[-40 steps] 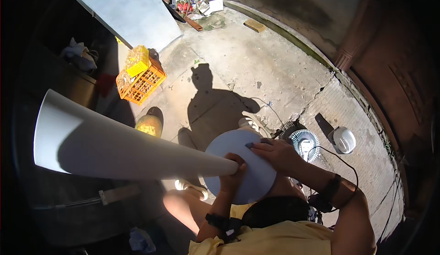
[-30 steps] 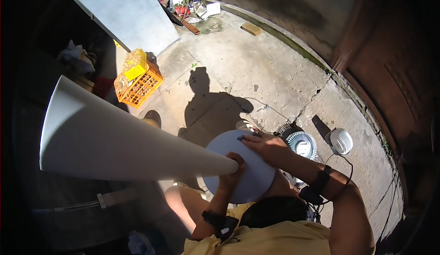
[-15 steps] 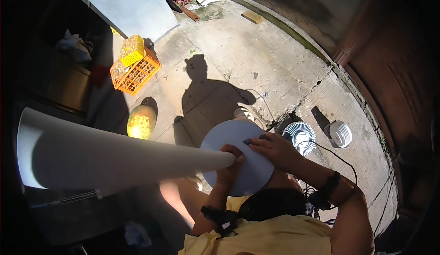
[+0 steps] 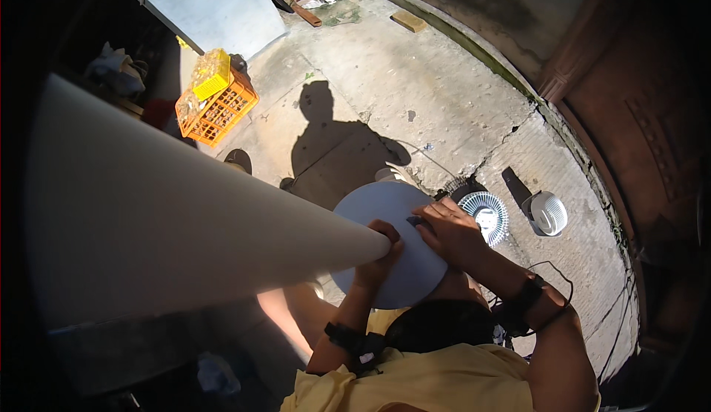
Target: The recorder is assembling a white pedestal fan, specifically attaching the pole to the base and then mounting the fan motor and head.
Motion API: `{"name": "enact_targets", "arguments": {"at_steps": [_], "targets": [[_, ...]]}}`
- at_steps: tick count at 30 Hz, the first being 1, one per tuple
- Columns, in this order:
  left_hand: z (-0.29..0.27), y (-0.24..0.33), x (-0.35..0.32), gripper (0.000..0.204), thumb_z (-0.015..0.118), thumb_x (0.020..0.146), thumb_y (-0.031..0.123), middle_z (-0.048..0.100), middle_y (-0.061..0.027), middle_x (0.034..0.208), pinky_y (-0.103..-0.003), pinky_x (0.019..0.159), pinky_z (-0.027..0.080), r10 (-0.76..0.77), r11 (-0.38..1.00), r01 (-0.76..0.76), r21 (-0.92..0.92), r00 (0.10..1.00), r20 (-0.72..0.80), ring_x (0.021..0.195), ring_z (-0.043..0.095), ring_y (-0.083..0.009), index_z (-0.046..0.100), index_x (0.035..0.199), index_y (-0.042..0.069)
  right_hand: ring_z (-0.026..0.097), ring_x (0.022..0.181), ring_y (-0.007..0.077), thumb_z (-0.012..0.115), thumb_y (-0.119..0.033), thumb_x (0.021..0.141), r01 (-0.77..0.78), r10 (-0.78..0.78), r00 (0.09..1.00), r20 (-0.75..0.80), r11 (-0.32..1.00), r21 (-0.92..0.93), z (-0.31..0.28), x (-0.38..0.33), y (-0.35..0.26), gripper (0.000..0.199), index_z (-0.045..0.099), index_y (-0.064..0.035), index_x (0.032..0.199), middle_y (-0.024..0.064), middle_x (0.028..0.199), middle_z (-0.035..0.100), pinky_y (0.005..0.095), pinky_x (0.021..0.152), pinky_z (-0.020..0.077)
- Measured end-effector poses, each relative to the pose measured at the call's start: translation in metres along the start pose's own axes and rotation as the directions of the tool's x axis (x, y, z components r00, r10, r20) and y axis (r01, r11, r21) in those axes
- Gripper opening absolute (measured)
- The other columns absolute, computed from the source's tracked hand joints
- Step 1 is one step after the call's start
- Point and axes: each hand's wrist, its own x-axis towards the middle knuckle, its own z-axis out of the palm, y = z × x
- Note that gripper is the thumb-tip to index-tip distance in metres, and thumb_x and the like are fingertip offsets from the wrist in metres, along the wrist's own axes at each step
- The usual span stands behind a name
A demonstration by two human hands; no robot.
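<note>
A long white tube-like piece (image 4: 192,227) slants from the left edge of the view, looking much wider at its near end. My left hand (image 4: 379,258) is closed around its narrow end, in front of a pale blue-white round disc (image 4: 404,282). The disc lies over my lap. My right hand (image 4: 450,228) is at the disc's upper right rim, with its fingers bent over the face. A small dark patch shows under these fingertips; I cannot make out what it is. The join between tube and disc is hidden by my left hand.
On the concrete right of my hands stand a white slatted round part (image 4: 485,216) and a white tub-like part (image 4: 548,213). An orange crate (image 4: 222,115) with a yellow basket (image 4: 212,72) stands far left. A black cable (image 4: 569,282) runs by my right arm.
The tube's near end has swung up and closer, covering more of the left side and the yellowish round object there. The disc has shifted slightly up and right; my right fingers have shifted along it.
</note>
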Motion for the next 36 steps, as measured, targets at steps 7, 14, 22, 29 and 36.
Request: {"name": "enact_targets", "arguments": {"at_steps": [7, 14, 22, 29, 36], "targets": [[-0.001, -0.010, -0.004, 0.018, 0.070, 0.076, 0.001, 0.055, -0.0014, 0.077, -0.026, 0.069, 0.045, -0.017, 0.997, 0.014, -0.075, 0.999, -0.036, 0.072, 0.052, -0.0124, 0.055, 0.084, 0.007, 0.058, 0.083, 0.0225, 0.068, -0.015, 0.079, 0.136, -0.141, 0.967, 0.212, 0.990, 0.039, -0.014, -0.026, -0.010, 0.010, 0.059, -0.0106, 0.081, 0.0038, 0.082, 0.056, 0.0348, 0.069, 0.0503], [-0.001, -0.004, 0.003, 0.017, 0.065, 0.074, -0.004, 0.058, -0.0034, 0.079, -0.026, 0.074, 0.047, -0.013, 1.000, 0.013, 0.002, 1.000, 0.017, 0.075, 0.054, -0.0118, 0.053, 0.083, 0.005, 0.059, 0.086, 0.0225, 0.069, -0.019, 0.078, -0.040, 0.050, 0.982, 0.183, 0.997, -0.060, -0.008, -0.003, -0.004, 0.013, 0.060, -0.0106, 0.082, 0.0032, 0.081, 0.056, 0.0360, 0.073, 0.0509], [-0.002, 0.003, 0.002, 0.017, 0.065, 0.074, -0.004, 0.058, -0.0029, 0.079, -0.026, 0.074, 0.046, -0.026, 0.999, 0.026, 0.044, 1.000, -0.007, 0.075, 0.054, -0.0116, 0.054, 0.083, 0.005, 0.059, 0.088, 0.0225, 0.070, -0.021, 0.078, 0.000, 0.013, 0.981, 0.194, 0.998, -0.064, -0.010, -0.002, -0.007, 0.015, 0.060, -0.0108, 0.083, 0.0035, 0.082, 0.057, 0.0363, 0.073, 0.0519], [-0.001, -0.005, -0.002, 0.019, 0.070, 0.073, -0.001, 0.055, -0.0023, 0.075, -0.029, 0.070, 0.045, -0.010, 1.000, 0.009, -0.029, 1.000, -0.026, 0.071, 0.053, -0.0147, 0.054, 0.081, 0.007, 0.059, 0.083, 0.0196, 0.067, -0.018, 0.077, 0.139, -0.121, 0.970, 0.211, 0.987, -0.074, -0.010, -0.022, -0.013, 0.011, 0.062, -0.0118, 0.084, 0.0021, 0.081, 0.057, 0.0321, 0.068, 0.0516], [-0.002, 0.000, 0.001, 0.018, 0.070, 0.073, 0.000, 0.055, -0.0018, 0.075, -0.028, 0.068, 0.045, 0.006, 1.000, -0.006, 0.006, 0.999, -0.038, 0.071, 0.053, -0.0134, 0.055, 0.081, 0.007, 0.058, 0.087, 0.0218, 0.067, -0.018, 0.079, 0.081, -0.073, 0.992, 0.107, 0.994, -0.078, 0.002, 0.008, 0.009, 0.011, 0.063, -0.0095, 0.084, 0.0031, 0.083, 0.057, 0.0354, 0.073, 0.0508]]}}
